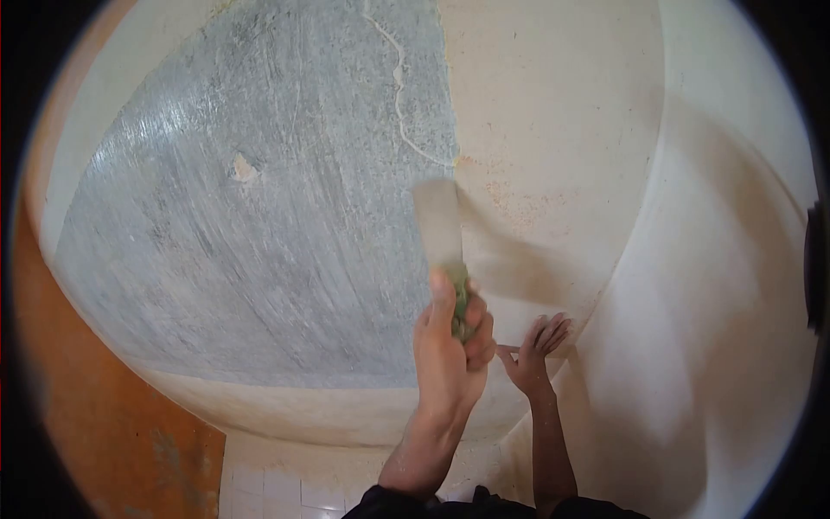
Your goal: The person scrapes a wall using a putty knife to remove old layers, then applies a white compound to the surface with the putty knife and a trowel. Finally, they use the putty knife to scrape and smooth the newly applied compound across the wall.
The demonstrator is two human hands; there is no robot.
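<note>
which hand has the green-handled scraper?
The left hand, wrapped round the green handle of the flat-bladed scraper. The right hand holds nothing: it is open, fingers extended against the cream-painted surface.

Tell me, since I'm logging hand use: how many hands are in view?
2. The left hand grips a scraper at centre. The right hand lies open against the pale plaster just right of it. No others show.

The person wore dark, near-black sleeves, seen only at the bottom centre of the frame. Above them both forearms were bare. The left hand and right hand were bare too, ungloved.
</note>
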